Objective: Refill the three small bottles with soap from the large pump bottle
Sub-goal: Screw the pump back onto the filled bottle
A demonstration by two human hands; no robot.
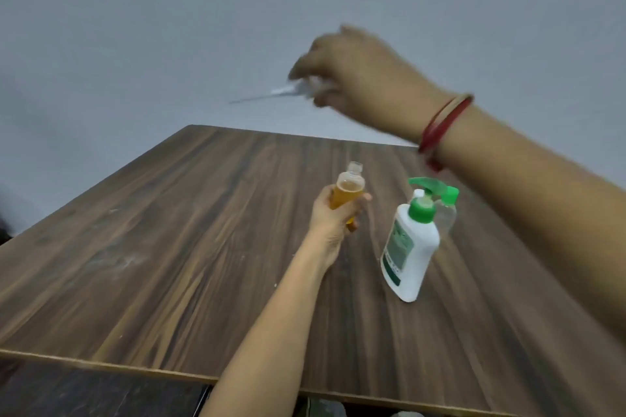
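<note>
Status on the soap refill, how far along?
Done: the small bottle in the left hand is uncapped and mostly full of amber liquid. In hand: the right hand holds a blurred white cap with tube. Left: the capped clear bottle behind the pump bottle looks empty; no third seen.

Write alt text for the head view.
A left hand holds an uncapped small clear bottle of amber liquid over a brown wooden table; the raised right hand grips a white cap with thin tube. A large white pump bottle stands nearby.
</note>
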